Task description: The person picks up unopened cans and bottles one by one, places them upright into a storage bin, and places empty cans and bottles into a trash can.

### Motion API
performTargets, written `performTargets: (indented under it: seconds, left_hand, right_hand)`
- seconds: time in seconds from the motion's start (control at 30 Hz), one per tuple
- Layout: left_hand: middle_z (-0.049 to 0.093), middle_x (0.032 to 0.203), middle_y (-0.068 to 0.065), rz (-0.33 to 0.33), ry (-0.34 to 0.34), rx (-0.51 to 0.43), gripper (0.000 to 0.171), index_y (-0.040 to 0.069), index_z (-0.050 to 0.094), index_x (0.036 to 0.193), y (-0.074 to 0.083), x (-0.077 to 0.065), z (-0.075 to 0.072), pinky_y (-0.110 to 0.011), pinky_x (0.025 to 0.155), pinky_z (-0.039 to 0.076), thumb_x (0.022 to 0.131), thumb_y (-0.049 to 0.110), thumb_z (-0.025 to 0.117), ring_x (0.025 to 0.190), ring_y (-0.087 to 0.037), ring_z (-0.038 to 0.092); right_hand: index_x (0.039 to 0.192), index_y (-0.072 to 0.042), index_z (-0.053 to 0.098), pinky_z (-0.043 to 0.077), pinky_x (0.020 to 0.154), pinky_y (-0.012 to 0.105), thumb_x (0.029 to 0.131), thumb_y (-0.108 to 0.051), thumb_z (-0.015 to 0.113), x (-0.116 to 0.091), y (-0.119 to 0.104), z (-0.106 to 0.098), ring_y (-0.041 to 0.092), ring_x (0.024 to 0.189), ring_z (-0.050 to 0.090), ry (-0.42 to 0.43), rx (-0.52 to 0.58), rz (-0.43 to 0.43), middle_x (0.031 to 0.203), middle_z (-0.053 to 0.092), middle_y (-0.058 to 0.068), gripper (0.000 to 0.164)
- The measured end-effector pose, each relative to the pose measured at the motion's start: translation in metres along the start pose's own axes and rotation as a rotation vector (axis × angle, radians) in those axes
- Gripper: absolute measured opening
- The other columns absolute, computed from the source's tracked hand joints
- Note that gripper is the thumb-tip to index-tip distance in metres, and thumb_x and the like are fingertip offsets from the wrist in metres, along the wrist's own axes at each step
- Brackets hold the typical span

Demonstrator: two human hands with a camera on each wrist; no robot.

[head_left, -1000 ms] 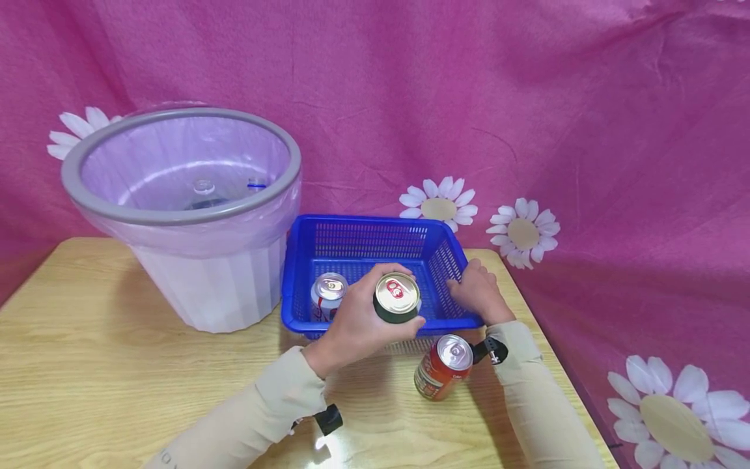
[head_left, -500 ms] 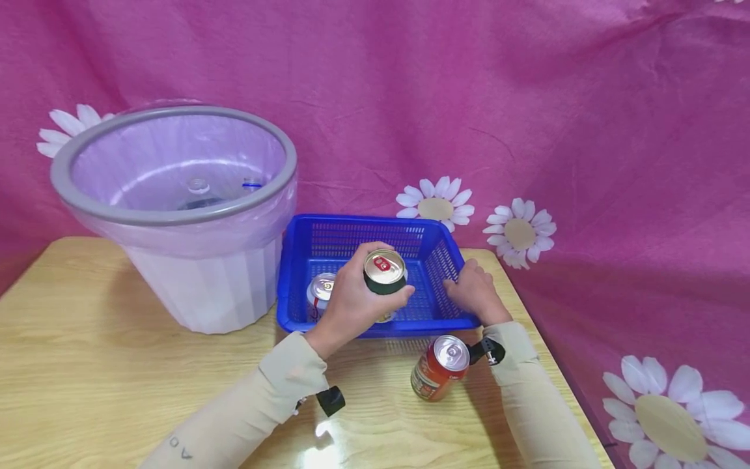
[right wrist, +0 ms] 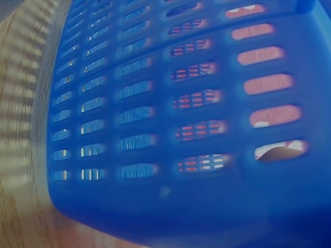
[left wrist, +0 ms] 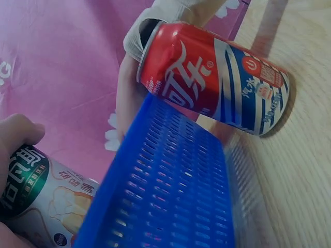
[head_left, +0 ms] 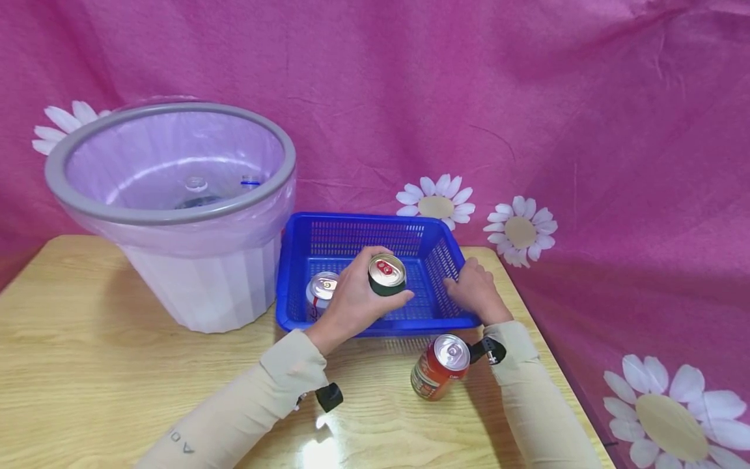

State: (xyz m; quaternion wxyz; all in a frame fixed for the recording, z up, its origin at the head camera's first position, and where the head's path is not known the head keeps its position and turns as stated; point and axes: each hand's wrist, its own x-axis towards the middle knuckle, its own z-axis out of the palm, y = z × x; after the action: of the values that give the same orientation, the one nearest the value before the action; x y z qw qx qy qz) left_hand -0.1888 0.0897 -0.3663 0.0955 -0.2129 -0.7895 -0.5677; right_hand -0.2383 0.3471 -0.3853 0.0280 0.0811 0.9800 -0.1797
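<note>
My left hand [head_left: 357, 296] grips a green-and-white drink can [head_left: 387, 275] around its upper part, thumb on the near right side. Its gold lid with a red tab faces up, inside the outline of the blue basket [head_left: 375, 331]. In the left wrist view the can [left wrist: 59, 201] shows its printed side beyond the basket wall. My right hand [head_left: 476, 291] holds the basket's right rim, thumb inside. A silver-lidded white can [head_left: 321, 292] stands in the basket's left part, partly behind my left hand. A red cola can [head_left: 439, 368] stands in front of the basket.
A large white bin [head_left: 205, 280] with a grey rim and purple liner stands left of the basket, with clear bottles [head_left: 196, 184] inside. The wooden table [head_left: 146, 371] ends close to my right forearm. A pink flowered cloth [head_left: 363, 98] hangs behind.
My left hand has moved forward and down into the basket with the green-and-white can. My right hand keeps its hold on the rim, and the cola can has stayed in place.
</note>
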Motion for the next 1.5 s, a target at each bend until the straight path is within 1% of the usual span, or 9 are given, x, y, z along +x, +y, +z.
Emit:
performTargets:
  seconds: [0.27,0.47,0.7,1.17,1.37,1.5]
  left_hand:
    - [0.071,0.112,-0.007,-0.042,-0.030,0.038,0.065,0.012,0.057,0.128,-0.006,-0.002,0.001,-0.040,0.094,0.056,0.074,0.026,0.091,0.105,-0.023,0.069]
    - [0.072,0.116,-0.008,-0.090,-0.053,0.049,0.068,0.011,0.055,0.131,-0.007,-0.001,0.001,-0.042,0.096,0.058,0.075,0.026,0.091,0.108,-0.026,0.069]
    - [0.070,0.118,-0.009,-0.108,-0.089,0.060,0.069,0.010,0.054,0.131,-0.011,0.000,0.001,-0.041,0.096,0.058,0.076,0.023,0.091,0.108,-0.025,0.069]
    - [0.070,0.109,-0.009,-0.100,-0.128,0.214,0.065,0.008,0.055,0.124,-0.010,0.002,0.002,-0.039,0.090,0.057,0.071,0.022,0.091,0.102,-0.026,0.068]
    - [0.069,0.106,-0.008,-0.124,-0.143,0.275,0.063,0.008,0.056,0.121,-0.010,0.003,0.000,-0.038,0.087,0.056,0.070,0.021,0.090,0.098,-0.026,0.067]
    - [0.068,0.105,-0.008,-0.150,-0.151,0.304,0.060,0.008,0.057,0.119,-0.010,0.004,-0.002,-0.038,0.087,0.056,0.070,0.020,0.089,0.098,-0.026,0.067]
  right_hand:
    - [0.131,0.014,0.038,0.051,0.098,0.064,0.101,-0.031,0.054,0.001,0.000,0.001,0.050,0.112,0.054,0.014,-0.004,-0.014,0.120,0.055,0.036,0.056]
    - [0.131,0.014,0.038,0.050,0.099,0.064,0.101,-0.031,0.054,0.002,0.001,0.000,0.051,0.114,0.053,0.011,-0.010,-0.015,0.122,0.055,0.036,0.057]
    - [0.132,0.013,0.037,0.050,0.100,0.064,0.101,-0.032,0.054,0.002,0.002,0.000,0.051,0.115,0.053,0.002,-0.013,-0.013,0.122,0.055,0.036,0.057]
    - [0.131,0.012,0.038,0.051,0.099,0.064,0.101,-0.032,0.054,0.005,0.003,0.002,0.049,0.113,0.055,0.001,-0.012,-0.002,0.121,0.055,0.035,0.055]
    - [0.132,0.012,0.037,0.051,0.100,0.064,0.101,-0.032,0.053,0.003,0.003,0.002,0.049,0.113,0.054,0.001,-0.016,-0.002,0.121,0.055,0.035,0.056]
    - [0.132,0.012,0.037,0.051,0.099,0.064,0.101,-0.032,0.053,0.002,0.003,0.001,0.050,0.114,0.054,0.000,-0.014,-0.001,0.122,0.055,0.035,0.056]
